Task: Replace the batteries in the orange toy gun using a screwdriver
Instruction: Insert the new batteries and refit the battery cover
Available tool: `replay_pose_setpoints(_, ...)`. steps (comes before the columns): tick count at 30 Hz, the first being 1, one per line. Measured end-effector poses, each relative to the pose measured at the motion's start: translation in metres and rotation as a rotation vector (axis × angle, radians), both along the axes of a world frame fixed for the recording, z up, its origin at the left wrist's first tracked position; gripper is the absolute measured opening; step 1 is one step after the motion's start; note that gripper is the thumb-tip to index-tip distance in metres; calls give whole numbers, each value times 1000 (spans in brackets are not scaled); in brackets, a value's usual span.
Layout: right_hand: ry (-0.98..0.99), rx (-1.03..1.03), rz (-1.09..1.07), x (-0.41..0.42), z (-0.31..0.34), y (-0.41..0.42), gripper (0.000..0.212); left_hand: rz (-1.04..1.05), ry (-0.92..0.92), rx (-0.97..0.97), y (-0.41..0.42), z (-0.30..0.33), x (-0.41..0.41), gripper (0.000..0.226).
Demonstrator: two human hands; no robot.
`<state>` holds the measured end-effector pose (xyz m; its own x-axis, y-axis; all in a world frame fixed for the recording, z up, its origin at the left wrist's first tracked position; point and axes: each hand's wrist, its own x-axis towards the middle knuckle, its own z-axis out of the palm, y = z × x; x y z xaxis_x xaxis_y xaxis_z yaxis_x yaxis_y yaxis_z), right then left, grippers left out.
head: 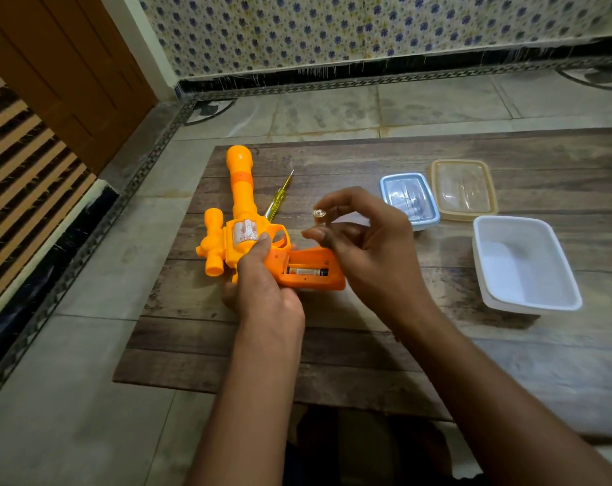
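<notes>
The orange toy gun (239,205) lies on a wooden board (367,327), barrel pointing away from me. My left hand (259,278) grips its body near the trigger. The grip's battery compartment is uncovered, and one battery (306,271) lies inside. My right hand (364,240) hovers just above the grip and pinches a second battery (319,215) between thumb and fingertips. A yellow-handled screwdriver (278,198) rests on the board right of the barrel.
A small blue-rimmed container (409,199) with small items, a clear lid with a tan rim (464,189) and a white tub (523,264) stand on the board's right side. Tiled floor surrounds the board; a patterned wall and a wooden door stand beyond.
</notes>
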<state>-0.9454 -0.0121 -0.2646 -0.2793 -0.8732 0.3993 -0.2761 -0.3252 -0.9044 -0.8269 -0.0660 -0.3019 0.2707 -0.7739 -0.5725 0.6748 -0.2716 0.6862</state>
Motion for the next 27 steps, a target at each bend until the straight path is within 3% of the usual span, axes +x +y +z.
replay_pose_setpoints(8,393,-120,55,8,-14,-11,25,-48,35,0,-4,-8,0,52)
replay_pose_setpoints(14,407,-119,99,1,-12,-9,23,-31,11,11,-5,-11,1,56)
replay_pose_setpoints(19,534,-136,144,1,-17,-11,33,-41,38,-5,-6,-12,1,54)
replay_pose_setpoints(23,606,-106,166,2,-22,-13,27,-43,48,-28,-6,-15,1,58)
replay_pose_setpoints(27,528,-92,172,-2,-19,-13,32,-47,53,-38,-8,-20,1,63)
